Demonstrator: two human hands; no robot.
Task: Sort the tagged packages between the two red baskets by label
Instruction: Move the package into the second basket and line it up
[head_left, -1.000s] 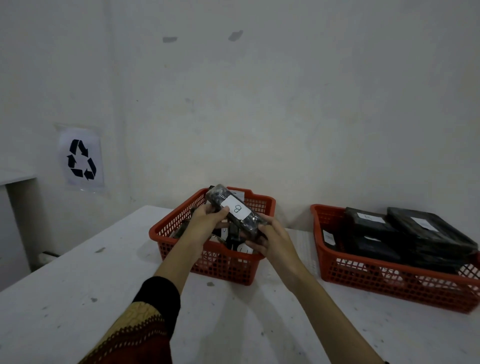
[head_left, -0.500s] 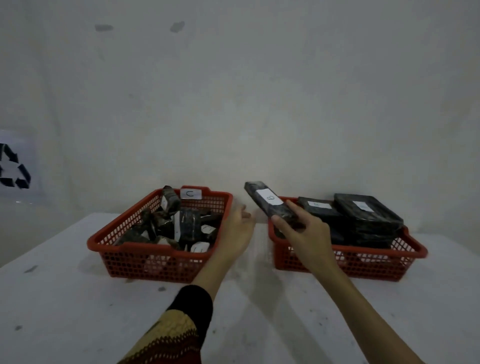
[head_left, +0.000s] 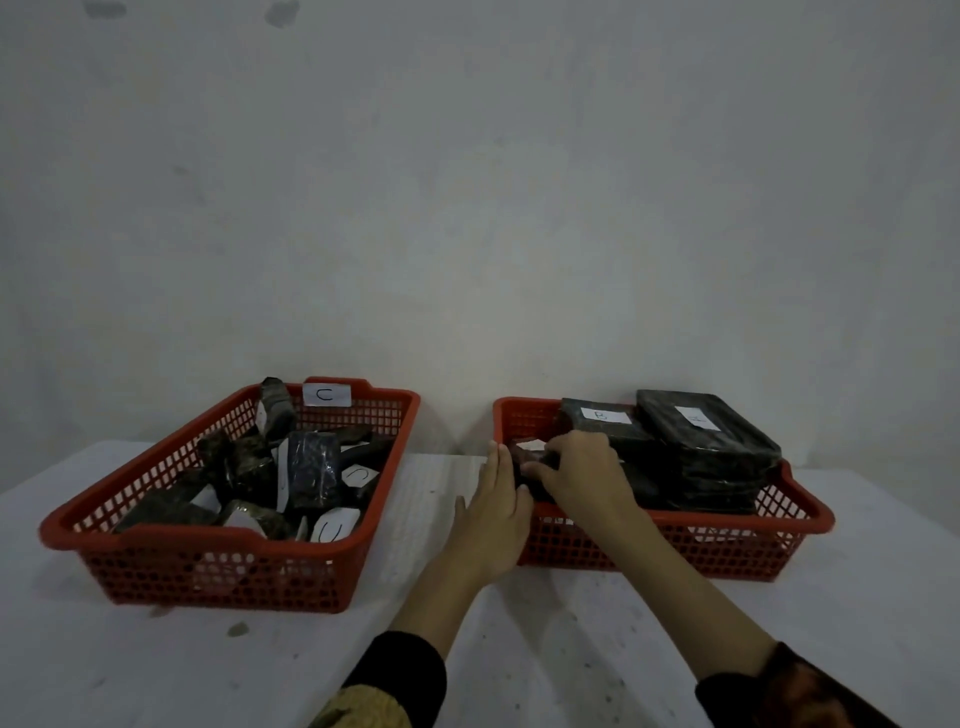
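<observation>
Black-wrapped package (head_left: 527, 457) now lowered into right basket (head_left: 675, 525), right hand (head_left: 582, 473) still gripping, left hand (head_left: 496, 512) flat, fingers straight; sorted.

Wall (head_left: 478, 182): plain, pale grey-white, filled the upper half of the view.
Marks (head_left: 283, 11): two dark patches sat on the wall toward 11 o'clock.
Table (head_left: 104, 670): white top, lightly speckled, met the wall at the back.
Stain (head_left: 238, 630): lay toward 7 o'clock.
Light: dim and even.
</observation>
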